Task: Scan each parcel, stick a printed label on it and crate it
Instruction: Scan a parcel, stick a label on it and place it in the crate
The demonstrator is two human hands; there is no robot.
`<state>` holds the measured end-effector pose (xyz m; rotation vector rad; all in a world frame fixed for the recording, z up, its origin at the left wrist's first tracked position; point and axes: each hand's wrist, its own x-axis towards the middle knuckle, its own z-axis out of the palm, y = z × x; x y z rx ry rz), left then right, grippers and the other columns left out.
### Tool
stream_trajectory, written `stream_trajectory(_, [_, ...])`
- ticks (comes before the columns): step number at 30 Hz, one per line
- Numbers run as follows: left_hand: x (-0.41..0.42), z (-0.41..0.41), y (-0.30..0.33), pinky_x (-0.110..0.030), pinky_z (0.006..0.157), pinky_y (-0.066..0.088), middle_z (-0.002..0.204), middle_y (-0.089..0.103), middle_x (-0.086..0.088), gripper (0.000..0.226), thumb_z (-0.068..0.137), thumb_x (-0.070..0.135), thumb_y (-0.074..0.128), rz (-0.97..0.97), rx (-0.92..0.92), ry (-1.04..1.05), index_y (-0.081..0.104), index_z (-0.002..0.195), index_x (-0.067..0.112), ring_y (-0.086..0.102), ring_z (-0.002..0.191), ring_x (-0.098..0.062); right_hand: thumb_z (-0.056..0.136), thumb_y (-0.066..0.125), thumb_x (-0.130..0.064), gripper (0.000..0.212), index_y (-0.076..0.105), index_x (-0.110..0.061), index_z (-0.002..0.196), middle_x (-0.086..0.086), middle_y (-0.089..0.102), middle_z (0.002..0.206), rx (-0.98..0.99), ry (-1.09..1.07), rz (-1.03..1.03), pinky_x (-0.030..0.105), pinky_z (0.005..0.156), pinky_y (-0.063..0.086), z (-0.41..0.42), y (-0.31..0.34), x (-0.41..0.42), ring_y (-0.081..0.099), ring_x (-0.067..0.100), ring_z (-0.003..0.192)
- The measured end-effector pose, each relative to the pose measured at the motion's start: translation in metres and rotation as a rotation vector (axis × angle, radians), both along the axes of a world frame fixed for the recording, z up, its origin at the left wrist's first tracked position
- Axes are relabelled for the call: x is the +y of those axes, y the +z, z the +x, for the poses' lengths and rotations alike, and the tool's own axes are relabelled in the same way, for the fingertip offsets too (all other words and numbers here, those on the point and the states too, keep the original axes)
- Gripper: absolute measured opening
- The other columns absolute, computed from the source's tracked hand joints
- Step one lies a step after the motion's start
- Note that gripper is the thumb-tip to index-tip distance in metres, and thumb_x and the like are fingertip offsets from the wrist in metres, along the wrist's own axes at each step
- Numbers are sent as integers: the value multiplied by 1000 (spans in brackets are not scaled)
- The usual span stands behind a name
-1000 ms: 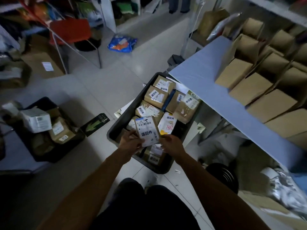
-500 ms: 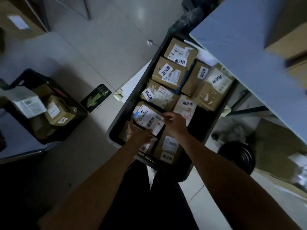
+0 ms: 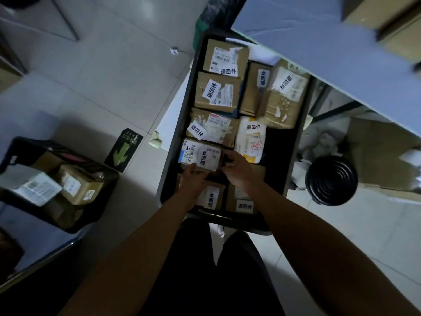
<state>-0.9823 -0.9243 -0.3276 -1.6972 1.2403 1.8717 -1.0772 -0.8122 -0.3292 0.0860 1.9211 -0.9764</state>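
A small cardboard parcel [image 3: 201,155] with a white shipping label and a printed sticker lies in the left column of the long black crate [image 3: 169,156], among several other labelled parcels. My left hand [image 3: 193,179] grips the parcel's near edge from below. Resting against its right side, my right hand [image 3: 237,166] has its fingers curled at the edge. A white and yellow soft mailer [image 3: 251,140] lies just right of the parcel. Two more labelled boxes sit under my wrists at the crate's near end.
A second black crate [image 3: 13,156] with a few parcels sits on the floor at the left. A green arrow floor sign [image 3: 124,150] lies between the crates. A blue-topped table [image 3: 319,46] with brown boxes overhangs the crate's far right. A black ribbed stool [image 3: 331,180] stands at the right.
Both hands lowered the parcel from mid-air into the crate's left column; it now lies flat. The camera tilted down and closer over the crate.
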Motion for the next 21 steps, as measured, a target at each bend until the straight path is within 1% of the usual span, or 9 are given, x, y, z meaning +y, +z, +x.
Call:
stream_trajectory(3, [5,0,9,-43,92,58,123,66,-13,73,61,31,72,-85,-53,-142,57,132,20,68,101,-28,95,61,-6,41,58,-9,135,10,62,132,46,-28,106,25,91,46,3,24,26,61,24,113])
stream_trajectory(5, [16,-10,39,-36,79,59,107,68,-11,54,73,25,74,-118,-24,-300,58,124,20,68,87,-22,95,60,-10,29,64,-7,124,15,66,124,70,-97,130,28,83,49,8,40,51,61,20,98])
stream_trajectory(8, [50,-23,68,-28,63,51,90,62,-23,34,93,6,65,-120,106,-555,58,126,-2,63,69,-15,94,59,-11,26,67,-4,118,15,67,119,154,-190,142,23,74,45,21,76,96,58,19,96])
stream_trajectory(9, [66,-27,75,-27,61,48,92,60,-28,38,91,6,66,-142,141,-661,58,126,-5,61,66,-16,93,61,-12,27,68,-6,119,12,68,118,177,-213,138,23,77,45,26,89,113,59,18,98])
stream_trajectory(11, [105,-32,95,-29,70,47,91,64,-17,30,83,12,69,-216,237,-883,65,111,1,62,75,-22,92,65,-17,27,69,-11,118,9,69,118,219,-252,153,21,82,45,40,114,151,63,20,105])
stream_trajectory(13, [155,-29,118,-32,84,51,102,68,-7,18,88,20,65,-420,353,-1210,64,105,14,66,93,-25,93,66,-22,26,70,-14,117,6,68,120,275,-270,224,20,83,44,63,136,199,64,21,110])
stream_trajectory(17, [267,5,163,-38,95,46,127,54,-8,40,92,33,59,-1170,578,-2039,53,128,16,56,117,-29,94,60,-34,34,62,-22,126,3,63,128,372,-221,526,34,97,50,138,181,311,62,27,117])
stream_trajectory(19, [332,30,187,-39,96,44,131,50,-8,43,92,34,61,-1361,722,-2197,51,130,16,53,120,-28,94,58,-34,37,58,-21,129,4,61,129,401,-212,724,36,96,47,187,201,371,58,28,120])
stream_trajectory(21, [401,56,206,-40,99,43,134,48,-8,45,91,31,63,-1407,869,-2267,50,131,17,50,123,-28,93,58,-29,36,58,-18,127,6,61,128,424,-265,862,36,97,44,240,217,429,55,27,122])
